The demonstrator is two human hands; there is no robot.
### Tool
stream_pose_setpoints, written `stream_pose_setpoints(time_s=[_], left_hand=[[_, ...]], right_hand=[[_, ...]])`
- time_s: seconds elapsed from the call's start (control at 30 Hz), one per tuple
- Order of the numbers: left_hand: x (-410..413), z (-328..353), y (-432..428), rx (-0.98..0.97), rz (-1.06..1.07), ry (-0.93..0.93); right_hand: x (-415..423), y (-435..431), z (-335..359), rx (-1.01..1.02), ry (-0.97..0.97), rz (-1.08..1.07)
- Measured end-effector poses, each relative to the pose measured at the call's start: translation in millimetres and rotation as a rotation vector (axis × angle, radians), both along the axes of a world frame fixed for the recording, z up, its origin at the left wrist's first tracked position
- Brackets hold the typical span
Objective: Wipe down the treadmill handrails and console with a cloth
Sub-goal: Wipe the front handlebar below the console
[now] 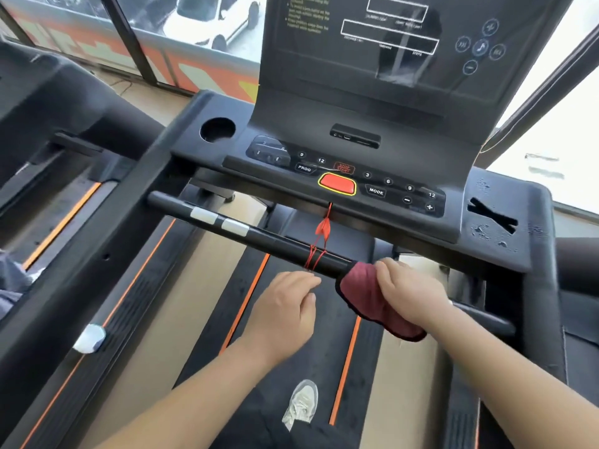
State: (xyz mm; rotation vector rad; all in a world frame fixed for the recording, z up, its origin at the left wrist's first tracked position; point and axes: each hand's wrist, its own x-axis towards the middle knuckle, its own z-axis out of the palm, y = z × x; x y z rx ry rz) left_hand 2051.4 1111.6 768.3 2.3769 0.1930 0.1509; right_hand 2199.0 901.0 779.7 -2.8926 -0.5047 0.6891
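The black keypad console is showing legible white markings: "PROG", "MODE", the numbers 9 and 12 on the left, 3, 6, 9 and 12 on the right, and minus and plus keys. "STOP START" is reading in red above the red yellow-rimmed button. The yellow text and white box captions on the upright dark display panel are blurring beyond reading. The dark red cloth is lying wrapped over the black front handrail bar, just right of the thin red safety cord looped round it. The right hand is clamping its grip on the cloth, concealing that stretch of bar. The left hand is hovering just beside the cord, its grip loosely apart; contact with the cord is not determinable.
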Motion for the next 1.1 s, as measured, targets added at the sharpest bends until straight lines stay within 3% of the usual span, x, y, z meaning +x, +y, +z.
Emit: stream_pose_setpoints(time_s=[0.1, 0.27, 0.37, 0.43, 0.47, 0.67, 0.87, 1.1], left_hand=[[0, 4, 0, -0.006, 0.014, 0.017], [7, 3, -3, -0.046, 0.006, 0.025], [10, 2, -9, -0.062, -0.020, 0.039], [10, 1, -11, -0.065, -0.036, 0.057], [9, 1, -11, -0.065, -0.040, 0.064], [11, 4, -9, -0.050, -0.022, 0.111], [19, 9, 4, -0.094, -0.057, 0.248], [35, 11, 16, -0.138, -0.173, 0.323]], right_hand=[[-26, 44, -1, -0.004, -0.192, 0.102], [-8, 4, 4, -0.042, -0.132, 0.162], [4, -53, 12, -0.168, -0.087, 0.015], [9, -78, 14, -0.132, -0.010, -0.201], [10, -81, 13, -0.150, -0.004, -0.205], [-25, 5, -1, -0.134, -0.236, 0.159], [-25, 33, -12, -0.003, -0.326, 0.168], [-12, -38, 8, -0.181, -0.192, -0.103]])
